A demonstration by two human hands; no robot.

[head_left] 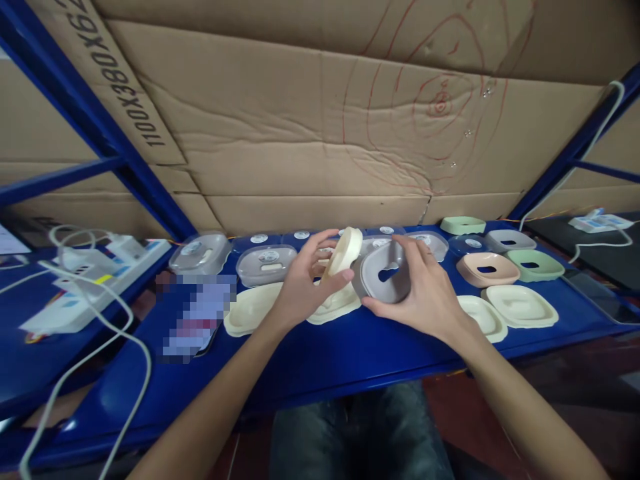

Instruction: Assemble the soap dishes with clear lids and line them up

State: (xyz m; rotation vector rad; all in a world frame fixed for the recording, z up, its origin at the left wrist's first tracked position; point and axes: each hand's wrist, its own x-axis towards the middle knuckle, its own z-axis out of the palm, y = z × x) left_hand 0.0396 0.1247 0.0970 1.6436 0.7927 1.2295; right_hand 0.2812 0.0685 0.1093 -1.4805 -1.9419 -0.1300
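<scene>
Here my left hand (pixel 300 287) grips the cream insert (pixel 343 255) tilted on edge above a cream tray (pixel 334 308), while my right hand (pixel 425 293) clasps the grey dish (pixel 384 272) upright over the blue tabletop (pixel 320 360), keeping both faces visible.

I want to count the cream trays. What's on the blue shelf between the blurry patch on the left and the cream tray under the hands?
In the head view, one cream tray lies flat between the blurred patch and the cream tray under the hands.
</scene>
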